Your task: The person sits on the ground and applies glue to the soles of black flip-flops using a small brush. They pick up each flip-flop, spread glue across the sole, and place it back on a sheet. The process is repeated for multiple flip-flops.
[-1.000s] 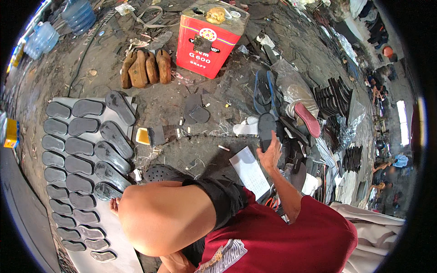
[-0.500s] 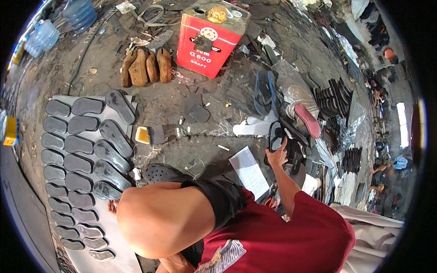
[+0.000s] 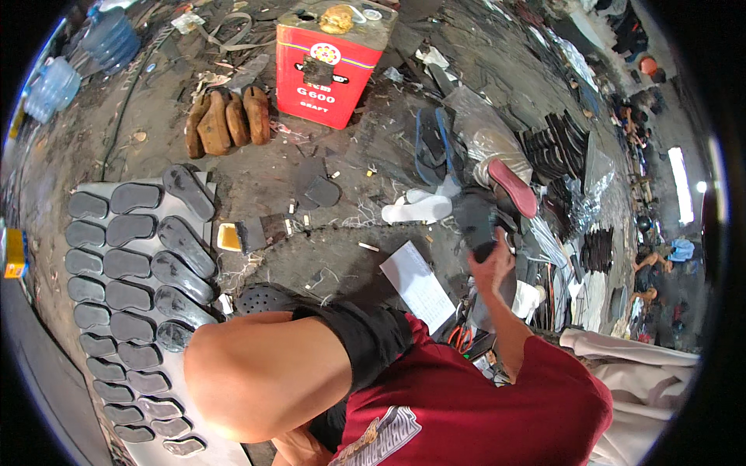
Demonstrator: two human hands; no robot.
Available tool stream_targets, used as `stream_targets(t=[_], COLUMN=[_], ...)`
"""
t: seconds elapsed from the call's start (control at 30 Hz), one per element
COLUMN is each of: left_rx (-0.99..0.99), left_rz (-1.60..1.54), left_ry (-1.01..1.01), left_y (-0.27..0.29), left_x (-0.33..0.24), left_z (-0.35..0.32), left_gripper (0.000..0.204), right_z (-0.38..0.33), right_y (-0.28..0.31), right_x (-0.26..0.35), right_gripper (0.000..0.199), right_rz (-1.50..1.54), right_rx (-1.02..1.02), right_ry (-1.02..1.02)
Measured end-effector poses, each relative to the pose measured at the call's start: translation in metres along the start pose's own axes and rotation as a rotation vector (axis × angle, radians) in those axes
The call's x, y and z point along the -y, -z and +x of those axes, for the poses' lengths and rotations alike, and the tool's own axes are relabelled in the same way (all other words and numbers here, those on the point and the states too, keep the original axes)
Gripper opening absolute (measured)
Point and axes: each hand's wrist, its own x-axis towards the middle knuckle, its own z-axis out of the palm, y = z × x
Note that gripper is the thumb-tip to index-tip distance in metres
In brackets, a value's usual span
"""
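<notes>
Beside the sheet of paper (image 3: 420, 283), on the person's right, a dark sole (image 3: 475, 217) is gripped at its near end by the right hand (image 3: 493, 268). The fingers (image 3: 501, 241) are bent around one edge and the thumb is set against the opposite edge, so that the hand is opened only as far as the width of the piece. The outline of the sole is blurred by motion, and whether its far end is in contact with the pieces below cannot be told. The left hand is hidden by the raised knee (image 3: 225, 365); only the left forearm (image 3: 299, 449) is shown, passing beneath the leg, and the state of the left fingers cannot be told.

Around the gripped sole, loose parts are laid on the floor (image 3: 159, 151). A white sole (image 3: 420, 208) is located just to its left, a blue-edged slipper (image 3: 434, 147) beyond it, and a pink sole (image 3: 513, 188) to its right. A stack of dark soles (image 3: 556, 147) is placed farther right, next to a clear plastic bag (image 3: 474, 116).

On the person's left, black soles (image 3: 128, 264) are arranged in three columns on a pale board (image 3: 221, 439). Above these, brown wooden blocks (image 3: 214, 124) are grouped side by side, and a red can (image 3: 326, 85) is stood upright near them.
</notes>
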Motion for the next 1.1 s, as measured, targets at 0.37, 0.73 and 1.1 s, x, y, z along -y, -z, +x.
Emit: stream_targets(t=[0.37,0.73,1.1], left_rx=[-0.244,-0.467,-0.526], left_rz=[-0.101,-0.213,-0.24], left_ry=[-0.014,-0.051,-0.06], left_y=[0.009,0.028,0.036], left_x=[0.061,0.124,0.141], left_z=[0.041,0.098,0.118], left_gripper=[0.057,0.046,0.035], right_z=[0.017,0.05,0.09], right_y=[0.01,-0.001,-0.004], right_x=[-0.177,-0.159,-0.097], right_gripper=[0.113,0.095,0.067], right_rz=[-0.283,-0.338,-0.412], right_rx=[0.211,0.241,-0.268], right_ry=[-1.014,-1.033,-0.328])
